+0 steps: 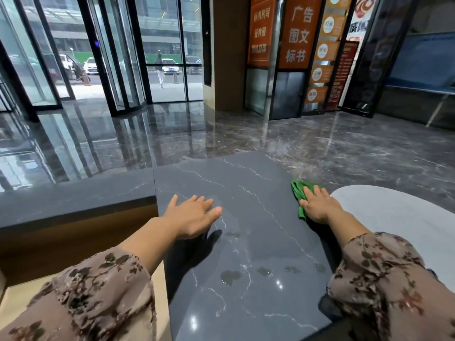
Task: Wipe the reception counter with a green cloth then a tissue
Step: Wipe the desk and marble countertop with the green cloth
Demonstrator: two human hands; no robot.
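The green cloth (298,190) lies bunched at the far right edge of the dark veined counter (246,242), mostly covered. The part that shows is a narrow strip whose long axis runs from far to near along the thumb side of the right hand (317,205). That hand lies palm down on the cloth, its fingers straight, close together and pointing away across the counter, with the forearm reaching out straight from a flowered sleeve (381,279). The left hand (194,215) is stretched palm down over the counter's left part, fingers straight and slightly apart, the little finger splayed widest; whether it touches the stone cannot be told. Water drops (230,276) dot the counter's near part. A lower ledge (73,198) joins the counter's left side, and a pale rounded surface (406,217) sits along its right side.
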